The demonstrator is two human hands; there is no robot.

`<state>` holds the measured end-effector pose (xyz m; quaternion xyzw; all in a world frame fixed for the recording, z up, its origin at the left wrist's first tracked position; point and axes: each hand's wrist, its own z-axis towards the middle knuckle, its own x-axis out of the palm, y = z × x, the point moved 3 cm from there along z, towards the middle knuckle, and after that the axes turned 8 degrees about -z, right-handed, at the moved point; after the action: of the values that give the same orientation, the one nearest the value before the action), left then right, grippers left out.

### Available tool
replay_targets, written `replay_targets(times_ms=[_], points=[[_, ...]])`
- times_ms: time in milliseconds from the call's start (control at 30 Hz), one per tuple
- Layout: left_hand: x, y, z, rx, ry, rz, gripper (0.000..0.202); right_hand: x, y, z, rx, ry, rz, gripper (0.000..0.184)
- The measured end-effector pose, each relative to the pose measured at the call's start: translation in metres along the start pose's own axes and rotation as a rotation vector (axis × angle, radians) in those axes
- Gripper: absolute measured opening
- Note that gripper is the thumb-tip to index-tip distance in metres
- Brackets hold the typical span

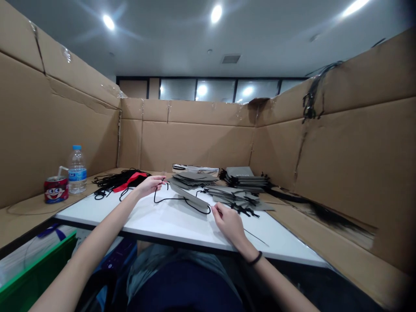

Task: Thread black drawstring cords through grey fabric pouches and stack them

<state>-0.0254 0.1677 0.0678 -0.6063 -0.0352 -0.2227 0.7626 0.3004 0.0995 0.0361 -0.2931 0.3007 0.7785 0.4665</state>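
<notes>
A grey, flat paper or card piece point(188, 197) is held tilted just above the white table, with a black cord point(169, 199) looping along its near side. My left hand point(152, 184) pinches the cord by the piece's far left corner. At its right end, my right hand point(227, 220) is closed in a pinch on the cord where it leaves the corner. The fingertips hide the cord's exact ends. Just beyond lie a stack of grey pieces point(195, 178) and another pile with knotted black cords point(232, 196).
Loose black cords point(113, 178) with a red strip point(131, 181) lie at left. Further left stand a water bottle point(77, 171) and a red can with a straw point(56, 190). Another grey stack point(242, 177) is at back right. Cardboard walls point(195, 143) enclose the table point(182, 227).
</notes>
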Motion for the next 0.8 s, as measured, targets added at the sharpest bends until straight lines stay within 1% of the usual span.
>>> replay_targets(times_ms=[167, 233, 333, 433, 533, 633, 700, 733, 800], points=[[-0.004, 0.003, 0.005, 0.012, -0.032, 0.035, 0.016, -0.001, 0.001, 0.0, 0.008, 0.001, 0.013, 0.033], [-0.004, 0.004, 0.006, 0.02, -0.054, 0.061, 0.013, 0.0, 0.0, -0.001, 0.006, 0.003, 0.017, 0.033], [-0.007, 0.005, 0.006, 0.029, -0.106, 0.109, 0.015, 0.001, -0.002, 0.0, 0.002, 0.006, 0.016, 0.032], [-0.014, 0.003, 0.006, 0.053, -0.157, 0.16, 0.018, 0.001, -0.003, 0.001, -0.004, 0.004, 0.021, 0.032], [-0.02, 0.002, 0.004, 0.084, -0.214, 0.251, 0.023, 0.001, -0.004, 0.001, -0.006, 0.007, 0.04, 0.031], [-0.018, 0.0, 0.0, 0.122, -0.257, 0.382, 0.022, 0.001, -0.004, 0.002, -0.008, 0.017, 0.048, 0.032], [-0.011, -0.001, -0.001, 0.145, -0.248, 0.446, 0.022, 0.0, -0.005, 0.002, -0.008, 0.027, 0.059, 0.032], [-0.006, -0.002, -0.002, 0.149, -0.223, 0.472, 0.023, 0.0, -0.006, 0.002, -0.004, 0.035, 0.068, 0.032], [0.005, -0.002, -0.004, 0.134, -0.11, 0.531, 0.027, -0.001, -0.007, 0.003, 0.003, 0.052, 0.086, 0.032]])
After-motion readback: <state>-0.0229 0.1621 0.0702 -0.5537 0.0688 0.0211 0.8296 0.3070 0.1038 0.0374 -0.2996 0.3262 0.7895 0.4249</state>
